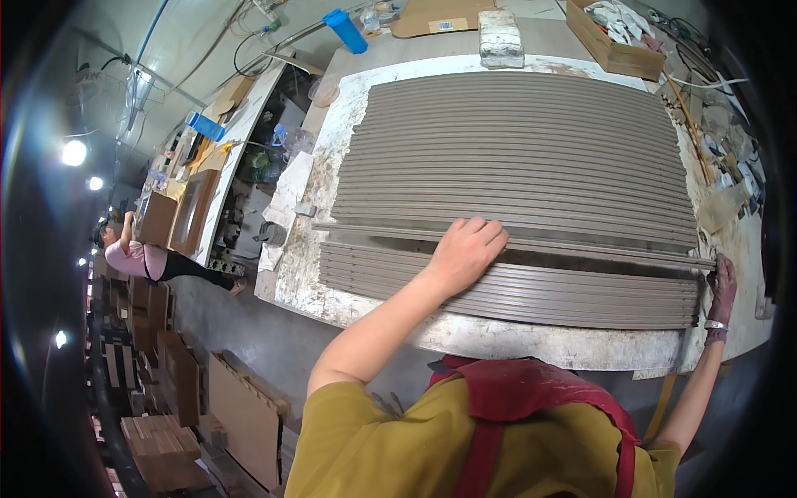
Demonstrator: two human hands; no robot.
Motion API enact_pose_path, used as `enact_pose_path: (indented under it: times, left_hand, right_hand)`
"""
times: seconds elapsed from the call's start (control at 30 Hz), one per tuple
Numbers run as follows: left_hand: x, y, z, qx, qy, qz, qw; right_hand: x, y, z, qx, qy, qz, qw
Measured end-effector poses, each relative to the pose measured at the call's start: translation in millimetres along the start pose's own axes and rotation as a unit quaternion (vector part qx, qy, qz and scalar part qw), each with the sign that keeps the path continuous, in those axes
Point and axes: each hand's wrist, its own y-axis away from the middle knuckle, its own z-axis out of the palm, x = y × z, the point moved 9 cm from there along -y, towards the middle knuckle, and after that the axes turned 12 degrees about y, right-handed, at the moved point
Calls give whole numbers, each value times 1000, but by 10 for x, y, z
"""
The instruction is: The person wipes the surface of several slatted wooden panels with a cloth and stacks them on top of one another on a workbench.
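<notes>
Two groups of long, thin grey-brown strips lie side by side on the work table, a wide far group [515, 158] and a narrow near group [506, 290]. One long strip [598, 249] runs crosswise along the dark gap between them. My left hand [469, 253] is closed over this strip near its middle, fingers curled across it. At the strip's right end is my right hand [722, 290], looking stained or thinly gloved, its fingers closed around the tip. The left fingertips partly hide behind the knuckles.
The white, stained table edge [564, 353] runs close before me. A pale block [501, 40], a blue bottle [346, 31] and a cardboard box [614, 46] stand at the back. Tools clutter the right side. Far left, a person [137, 257] handles a brown box.
</notes>
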Motion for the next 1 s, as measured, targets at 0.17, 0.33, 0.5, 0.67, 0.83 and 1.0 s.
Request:
enact_pose_path:
  times: [0.17,0.33,0.5,0.67,0.83,1.0]
  left_hand:
    - [-182,-42,340,-26,47,-17,998]
    - [-244,-33,520,-53,49,-23,997]
    - [-311,-101,584,-74,35,-28,996]
    - [-510,8,383,-37,74,-97,992]
    - [-1773,816,-435,73,-73,-292,951]
    - [-3153,2624,-1213,292,158,-568,753]
  right_hand:
    - [615,-156,89,-59,31,72,995]
    - [356,-28,302,-63,60,99,991]
    - [684,-276,269,-127,143,5,982]
    - [544,-253,409,-143,188,-55,970]
    - [681,-247,177,-115,166,-19,979]
    - [806,-434,217,-88,58,71,992]
